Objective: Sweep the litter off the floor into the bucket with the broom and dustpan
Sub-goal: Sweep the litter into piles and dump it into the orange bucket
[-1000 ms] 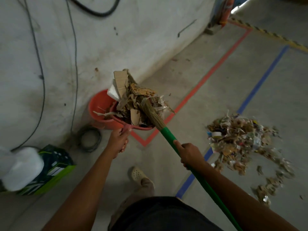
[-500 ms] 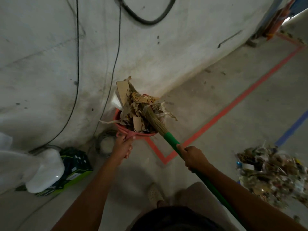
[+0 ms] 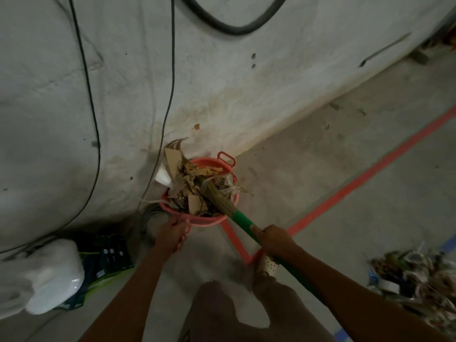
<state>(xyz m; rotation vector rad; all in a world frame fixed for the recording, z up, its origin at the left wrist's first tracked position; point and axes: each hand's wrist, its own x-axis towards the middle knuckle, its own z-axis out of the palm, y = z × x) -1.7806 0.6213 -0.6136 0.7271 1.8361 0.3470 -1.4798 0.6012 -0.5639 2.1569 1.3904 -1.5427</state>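
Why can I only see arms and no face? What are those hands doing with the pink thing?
The camera sits on the person's head and looks down, so you see only their own arms and legs. This is the only view there is. The left hand grips the handle of a round pink plastic dustpan, which is heaped with torn cardboard and paper litter. The right hand grips a straw broom with a green handle. Its bristles press on the heap. The dustpan is held above a red plastic bucket that stands by the grey wall. A loose pile of litter lies on the concrete floor at the right, and a white plastic jug sits at the left.
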